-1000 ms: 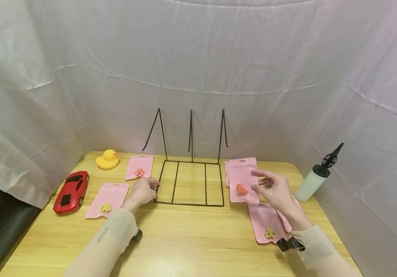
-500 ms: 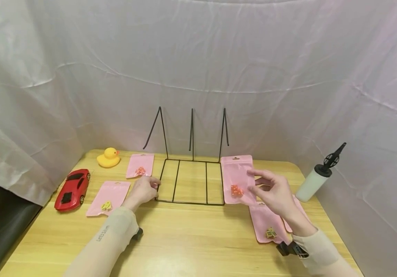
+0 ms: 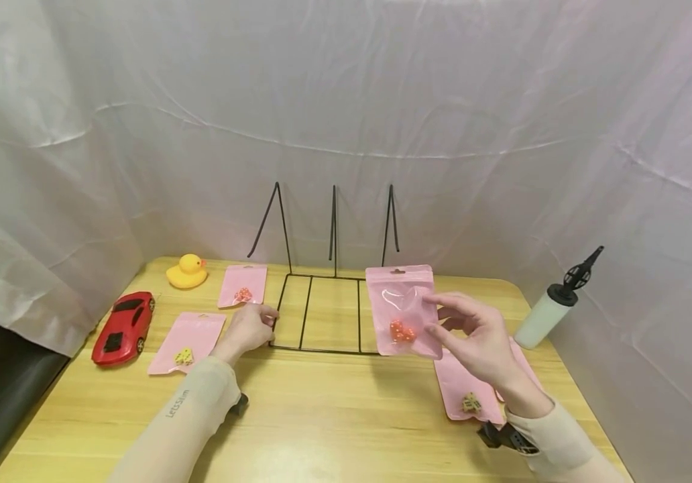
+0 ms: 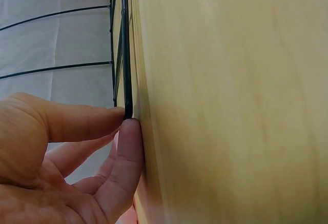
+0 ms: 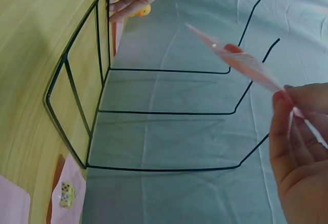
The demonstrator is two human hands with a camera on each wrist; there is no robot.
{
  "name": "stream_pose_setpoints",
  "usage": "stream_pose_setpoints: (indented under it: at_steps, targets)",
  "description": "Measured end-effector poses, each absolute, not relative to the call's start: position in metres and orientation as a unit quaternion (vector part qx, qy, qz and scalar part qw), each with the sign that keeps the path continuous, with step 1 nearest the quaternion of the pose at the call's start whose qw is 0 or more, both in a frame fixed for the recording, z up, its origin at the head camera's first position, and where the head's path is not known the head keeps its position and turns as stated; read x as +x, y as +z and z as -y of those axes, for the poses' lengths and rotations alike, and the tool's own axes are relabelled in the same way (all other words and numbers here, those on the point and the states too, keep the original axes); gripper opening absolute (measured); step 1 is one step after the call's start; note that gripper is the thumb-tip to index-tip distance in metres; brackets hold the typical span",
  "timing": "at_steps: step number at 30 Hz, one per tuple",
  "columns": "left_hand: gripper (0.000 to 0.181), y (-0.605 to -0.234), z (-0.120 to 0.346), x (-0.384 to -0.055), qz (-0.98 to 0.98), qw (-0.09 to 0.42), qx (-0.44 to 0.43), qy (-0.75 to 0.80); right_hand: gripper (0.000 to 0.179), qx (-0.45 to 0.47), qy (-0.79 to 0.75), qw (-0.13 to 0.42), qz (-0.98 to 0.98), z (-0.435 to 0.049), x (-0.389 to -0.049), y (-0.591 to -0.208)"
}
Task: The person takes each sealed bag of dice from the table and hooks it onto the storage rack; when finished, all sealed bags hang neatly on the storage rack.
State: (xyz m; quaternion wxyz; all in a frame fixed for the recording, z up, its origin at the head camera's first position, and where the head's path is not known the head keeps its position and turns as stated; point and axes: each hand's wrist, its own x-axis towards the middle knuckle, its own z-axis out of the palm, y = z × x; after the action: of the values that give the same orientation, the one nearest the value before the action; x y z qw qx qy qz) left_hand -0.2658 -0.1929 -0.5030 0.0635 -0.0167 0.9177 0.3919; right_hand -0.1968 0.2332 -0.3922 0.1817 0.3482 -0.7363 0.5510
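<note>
So this pale wood-grain tabletop (image 3: 322, 416) has a black wire rack (image 3: 306, 312), prongs (image 3: 334, 208) all bare so far, left hand (image 3: 248, 329) pinching its left edge, right hand (image 3: 481, 335) pinching a pink plastic pouch (image 3: 403, 302) up near its right edge, more pouches (image 3: 195, 332) lying flat either side.

My left arm (image 3: 174, 429) reaches in from the near left, the left hand (image 3: 246, 329) low, thumb and fingertip pinching. My right arm (image 3: 569, 449) comes from the near right, the right hand (image 3: 481, 332) raised, fingertips pinching leftward.
</note>
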Motion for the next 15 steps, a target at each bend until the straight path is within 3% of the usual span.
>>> stream_pose_setpoints:
  at_steps: [7,11,15]
  targets:
    - [0.06,-0.54,0.206,-0.294,-0.922,0.067,-0.017,0.38,0.045,0.407,0.576,0.207,0.678,-0.225,-0.201,-0.391]
    - [0.06,-0.534,0.204,-0.29,-0.923,0.063,-0.022,0.38,0.036,0.41,0.591,0.22,0.659,-0.221,-0.204,-0.39]
    - [0.059,-0.523,0.201,-0.283,-0.921,0.063,-0.023,0.384,0.038,0.399,0.602,0.228,0.653,-0.218,-0.208,-0.39]
